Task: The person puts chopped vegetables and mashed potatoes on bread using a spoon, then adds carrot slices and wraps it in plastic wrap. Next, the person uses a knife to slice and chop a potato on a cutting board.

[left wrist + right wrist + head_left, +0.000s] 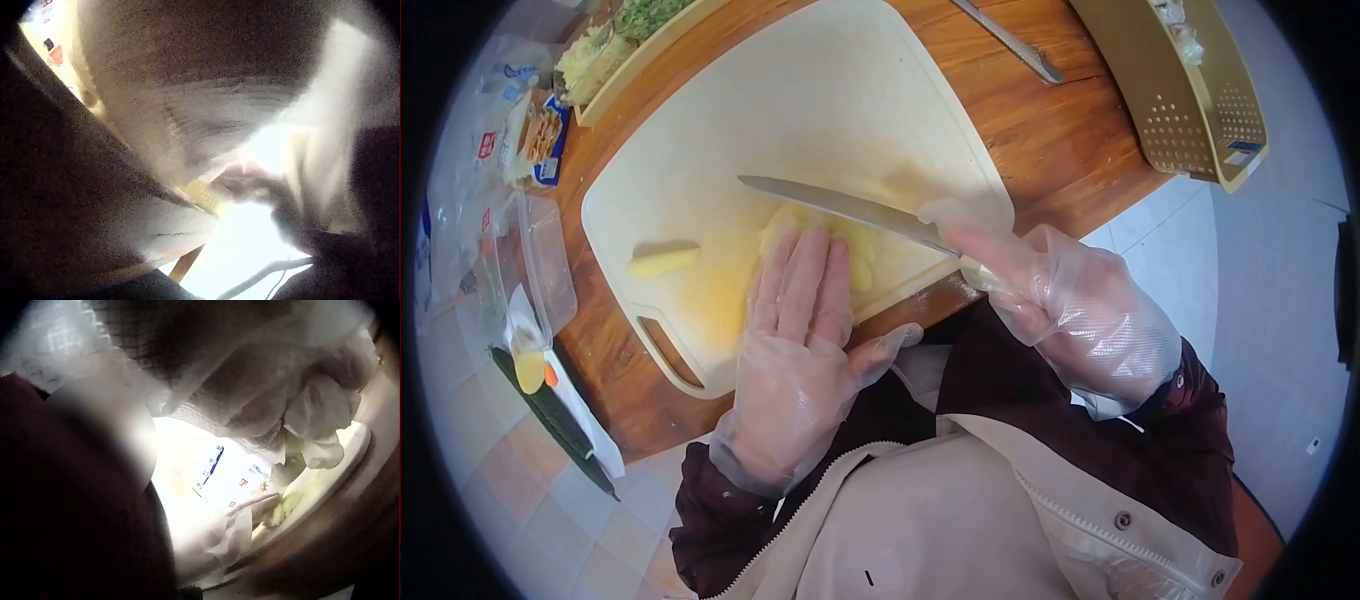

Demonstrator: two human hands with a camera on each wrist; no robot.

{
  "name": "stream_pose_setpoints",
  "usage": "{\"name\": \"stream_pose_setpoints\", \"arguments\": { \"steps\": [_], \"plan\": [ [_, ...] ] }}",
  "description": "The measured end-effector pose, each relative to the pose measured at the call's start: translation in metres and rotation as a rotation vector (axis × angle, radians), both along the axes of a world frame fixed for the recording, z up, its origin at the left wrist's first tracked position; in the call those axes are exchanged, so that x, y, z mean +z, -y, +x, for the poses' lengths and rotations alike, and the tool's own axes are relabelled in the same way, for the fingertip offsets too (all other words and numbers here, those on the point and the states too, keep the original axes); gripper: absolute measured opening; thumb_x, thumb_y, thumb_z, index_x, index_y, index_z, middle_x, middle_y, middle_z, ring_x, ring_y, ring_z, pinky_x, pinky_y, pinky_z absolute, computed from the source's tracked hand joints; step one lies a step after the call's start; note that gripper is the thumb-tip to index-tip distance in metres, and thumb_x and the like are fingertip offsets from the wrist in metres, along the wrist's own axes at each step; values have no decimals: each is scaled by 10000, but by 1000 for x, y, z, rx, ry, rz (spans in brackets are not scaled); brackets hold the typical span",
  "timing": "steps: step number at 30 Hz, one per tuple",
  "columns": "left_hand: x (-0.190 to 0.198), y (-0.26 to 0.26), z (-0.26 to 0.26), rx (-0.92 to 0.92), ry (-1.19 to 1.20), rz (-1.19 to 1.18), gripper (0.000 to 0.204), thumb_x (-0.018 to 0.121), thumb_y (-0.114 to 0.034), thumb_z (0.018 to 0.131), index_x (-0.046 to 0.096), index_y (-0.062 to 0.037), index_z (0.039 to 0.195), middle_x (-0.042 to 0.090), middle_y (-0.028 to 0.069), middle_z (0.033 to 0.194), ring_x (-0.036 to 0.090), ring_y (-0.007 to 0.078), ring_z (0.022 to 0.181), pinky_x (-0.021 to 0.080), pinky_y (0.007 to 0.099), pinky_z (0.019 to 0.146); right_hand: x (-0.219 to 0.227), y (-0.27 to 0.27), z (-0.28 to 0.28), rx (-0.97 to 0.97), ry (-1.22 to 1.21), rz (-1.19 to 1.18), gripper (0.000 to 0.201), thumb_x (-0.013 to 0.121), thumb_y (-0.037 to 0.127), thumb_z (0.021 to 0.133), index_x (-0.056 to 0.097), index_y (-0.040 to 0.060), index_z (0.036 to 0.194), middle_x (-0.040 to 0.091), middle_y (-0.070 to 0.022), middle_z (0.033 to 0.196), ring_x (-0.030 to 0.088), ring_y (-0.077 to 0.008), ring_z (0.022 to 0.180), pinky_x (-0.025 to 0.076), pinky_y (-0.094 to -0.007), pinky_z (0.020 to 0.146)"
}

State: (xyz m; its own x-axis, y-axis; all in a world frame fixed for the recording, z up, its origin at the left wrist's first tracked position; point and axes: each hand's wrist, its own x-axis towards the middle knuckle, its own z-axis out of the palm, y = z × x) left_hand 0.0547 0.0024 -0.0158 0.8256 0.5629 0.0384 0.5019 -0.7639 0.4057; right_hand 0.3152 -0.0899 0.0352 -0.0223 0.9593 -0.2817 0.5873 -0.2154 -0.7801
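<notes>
A pale cutting board [770, 90], with a slot near one corner, lies on a brown wooden table [1040, 130] with a visible grain. The left hand [795, 350], in a clear plastic glove, rests on yellow pieces [861, 258] near the board's near edge, its fingers straight and close together, the thumb out to the side. The right hand [1080, 310], also gloved, grips the knife [845, 206] by its handle, fingers curled round it; the blade lies across the pieces, just ahead of the left fingertips. Another yellow piece [664, 262] lies apart on the left of the board.

Past the board's top left is a tray [625, 62] of shredded and green food. A colourful packet [548, 140], a clear plastic box [547, 260] and a cucumber [545, 405] sit along the left. A metal utensil [1012, 42] and a tan basket with holes [1145, 90] are at the upper right. Pale floor tiles [1165, 225] show beyond the table.
</notes>
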Motion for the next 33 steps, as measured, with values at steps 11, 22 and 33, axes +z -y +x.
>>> {"name": "stream_pose_setpoints", "arguments": {
  "steps": [11,22,33],
  "plan": [
    [-10,4,-4,56,121,-48,910,920,-345,787,511,52,1496,437,221,1521,475,522,1388,496,566,1094,-7,-1,6,172,285,188,647,698,62,931,563,222,1543,582,-106,764,618,-259,633,548,-402,555],
    [-21,4,-9,27,117,9,907,854,-458,873,491,63,1520,401,227,1568,490,525,1376,487,561,1098,17,-11,7,224,290,-105,727,706,11,919,496,178,1594,620,-105,775,651,-217,642,561,-365,574],
    [-20,3,-10,45,140,-42,865,908,-296,796,530,30,1502,417,193,1568,440,465,1440,482,545,1130,10,-19,8,177,137,-191,591,626,19,994,509,186,1549,659,-125,951,689,-228,766,592,-359,711]
  ]
}}
